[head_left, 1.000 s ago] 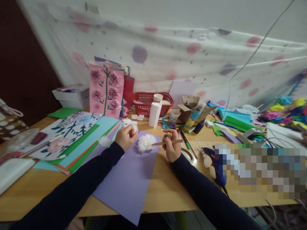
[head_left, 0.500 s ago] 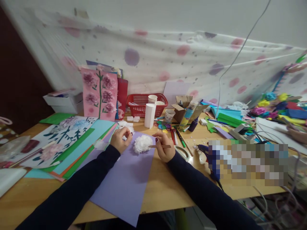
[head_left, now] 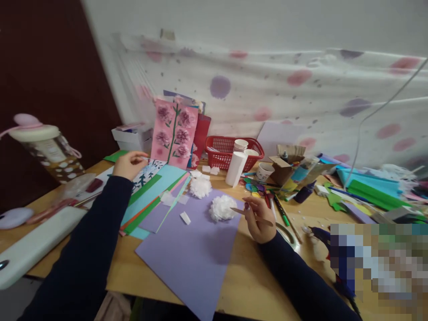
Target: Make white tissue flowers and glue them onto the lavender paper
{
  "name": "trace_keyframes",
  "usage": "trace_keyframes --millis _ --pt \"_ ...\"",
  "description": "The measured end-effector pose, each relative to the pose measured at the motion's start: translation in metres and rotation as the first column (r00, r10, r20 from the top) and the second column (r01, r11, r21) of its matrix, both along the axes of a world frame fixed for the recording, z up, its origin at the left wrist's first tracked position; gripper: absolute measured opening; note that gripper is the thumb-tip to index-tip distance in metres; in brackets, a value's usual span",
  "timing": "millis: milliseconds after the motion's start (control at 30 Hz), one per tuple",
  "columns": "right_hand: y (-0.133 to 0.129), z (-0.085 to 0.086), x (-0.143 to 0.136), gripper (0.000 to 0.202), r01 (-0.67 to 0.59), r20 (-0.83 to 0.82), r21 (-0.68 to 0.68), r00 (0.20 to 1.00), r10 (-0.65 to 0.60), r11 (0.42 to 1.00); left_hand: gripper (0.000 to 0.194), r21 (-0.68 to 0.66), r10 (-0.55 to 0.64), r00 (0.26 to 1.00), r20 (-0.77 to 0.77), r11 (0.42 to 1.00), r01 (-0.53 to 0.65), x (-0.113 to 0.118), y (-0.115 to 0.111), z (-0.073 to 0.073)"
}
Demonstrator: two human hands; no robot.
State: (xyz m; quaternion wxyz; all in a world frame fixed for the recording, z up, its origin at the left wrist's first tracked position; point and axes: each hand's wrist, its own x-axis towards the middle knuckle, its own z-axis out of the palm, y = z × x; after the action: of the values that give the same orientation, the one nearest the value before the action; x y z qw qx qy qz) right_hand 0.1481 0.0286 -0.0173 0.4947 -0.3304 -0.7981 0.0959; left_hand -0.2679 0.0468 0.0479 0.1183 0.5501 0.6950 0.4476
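My right hand [head_left: 261,219] pinches a flat wooden craft stick [head_left: 264,220]. The stick's pointed tip meets the right side of a fluffy white paper flower [head_left: 222,208], over a purple sheet [head_left: 187,254]; whether the flower touches the sheet, I cannot tell. Raised to the left, my left hand [head_left: 129,165] is above the painted paper, its thumb and fingertips close together; anything between them is too small to make out. A second white ruffled clump [head_left: 200,187] sits at the sheet's far edge. Nearer lies a small white paper piece [head_left: 185,217].
Coloured paper strips [head_left: 147,203] lie to the left, near a white long case [head_left: 40,247] and a bottle [head_left: 50,147]. Behind are a pink flower picture [head_left: 174,133], a red basket [head_left: 219,145], a white roll [head_left: 236,169] and a paper cup [head_left: 265,171]. A glue gun [head_left: 323,238] lies right.
My left hand has moved up and left, away from the flower, uncovering the small white piece. My right hand keeps the stick at the flower. The view has swung left.
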Motion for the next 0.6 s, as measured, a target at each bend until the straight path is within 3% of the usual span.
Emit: trace_keyframes --millis 100,167,267,433,600 --pt "-0.001 -0.001 0.000 0.018 -0.018 -0.023 -0.020 1.000 0.018 1.000 0.029 -0.207 -0.175 0.983 0.054 0.961 0.182 -0.014 -0.001 -0.014" --pt "-0.002 -0.001 0.000 0.017 -0.014 -0.030 -0.021 0.999 0.014 1.000 0.029 -0.351 -0.306 0.946 0.109 0.878 0.325 -0.005 0.001 -0.024" --pt "-0.003 -0.001 0.001 0.016 -0.013 -0.040 -0.026 0.999 0.012 1.000 0.030 -0.445 -0.419 0.897 0.142 0.782 0.436 0.013 0.006 -0.036" --pt "-0.002 -0.002 0.001 0.015 -0.033 -0.026 -0.049 0.999 0.032 0.998 0.029 -0.459 -0.452 0.887 0.097 0.770 0.442 0.020 0.011 -0.047" --pt "-0.003 -0.001 -0.002 0.013 -0.034 -0.052 -0.077 0.998 0.030 0.996 0.024 -0.373 -0.461 0.879 0.120 0.800 0.470 0.019 0.007 -0.043"
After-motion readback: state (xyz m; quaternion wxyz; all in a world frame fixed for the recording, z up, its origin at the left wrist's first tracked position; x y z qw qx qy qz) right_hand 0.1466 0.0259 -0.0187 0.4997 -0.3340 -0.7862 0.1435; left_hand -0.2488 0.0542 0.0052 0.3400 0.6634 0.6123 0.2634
